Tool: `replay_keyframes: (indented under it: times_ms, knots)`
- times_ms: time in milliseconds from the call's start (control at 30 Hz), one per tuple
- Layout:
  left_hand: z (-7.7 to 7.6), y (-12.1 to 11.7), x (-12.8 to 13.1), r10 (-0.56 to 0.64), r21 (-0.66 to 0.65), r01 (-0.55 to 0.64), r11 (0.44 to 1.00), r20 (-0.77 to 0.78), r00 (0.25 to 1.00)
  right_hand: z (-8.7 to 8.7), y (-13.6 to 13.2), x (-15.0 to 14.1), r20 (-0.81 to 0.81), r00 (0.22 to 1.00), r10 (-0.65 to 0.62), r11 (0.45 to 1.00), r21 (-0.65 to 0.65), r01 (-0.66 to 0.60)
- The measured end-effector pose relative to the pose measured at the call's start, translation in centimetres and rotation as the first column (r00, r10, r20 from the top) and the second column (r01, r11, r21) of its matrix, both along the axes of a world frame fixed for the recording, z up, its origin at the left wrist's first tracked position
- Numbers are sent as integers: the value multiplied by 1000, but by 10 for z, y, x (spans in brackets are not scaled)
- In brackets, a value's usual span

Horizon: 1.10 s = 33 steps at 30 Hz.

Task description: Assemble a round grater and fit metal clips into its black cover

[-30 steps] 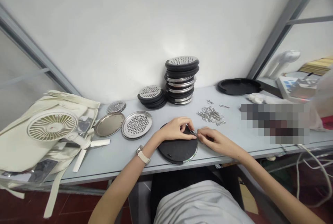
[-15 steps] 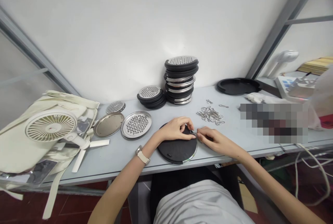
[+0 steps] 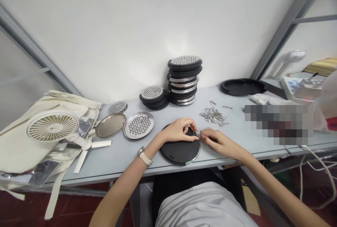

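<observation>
Clock directions are taken from the disc, with 12 o'clock toward the wall [image 3: 116,37]. The table [image 3: 92,160] carries all parts. The bag [image 3: 15,132] lies at 9 o'clock, beneath the fan [image 3: 52,126]. The tall stack [image 3: 185,81], made up of black and metal discs, stands at 12 o'clock against the wall side. The black tray [image 3: 243,87] lies between 1 and 2 o'clock. The box [image 3: 292,88], at 2 o'clock, bears blue print too small to read.

The disc [image 3: 179,152] lies flat and black near the table's front edge, with bright metal showing along its rim from 3 to 5 o'clock.

The left hand [image 3: 181,130] is set palm down over the disc's upper part, thumb and forefinger curved toward the 2 o'clock rim. Whether its fingertips grip the clip or only brace it cannot be told. The right hand [image 3: 217,142] enters from 3 o'clock, fingers curled, with thumb and forefinger pinched on the clip.

The low stack [image 3: 154,97] sits at 11 o'clock, touching or just beside the tall stack. The perforated plate [image 3: 139,125] lies at 10 o'clock, near the plain dish [image 3: 111,125]. The clip heap [image 3: 213,116] lies between 1 and 2 o'clock. The clip [image 3: 196,134] spans the two hands at the disc's rim.
</observation>
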<state>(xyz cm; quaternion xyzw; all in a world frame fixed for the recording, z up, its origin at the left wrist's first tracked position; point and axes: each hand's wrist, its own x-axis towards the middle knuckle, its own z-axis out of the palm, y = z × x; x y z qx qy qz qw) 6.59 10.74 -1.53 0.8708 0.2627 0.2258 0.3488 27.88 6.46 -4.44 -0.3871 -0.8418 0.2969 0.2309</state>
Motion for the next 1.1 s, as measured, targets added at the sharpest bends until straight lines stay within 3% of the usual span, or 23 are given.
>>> replay_keyframes:
  times_ms: [933,1100]
  knots:
    - [0,0,1,39,-81,-38,996,8,999,5,-2,-1,2,1000,-13,1000,-3,13]
    - [-2,0,1,2,-110,2,994,40,999,3,-1,-1,3,1000,-19,1000,1,19]
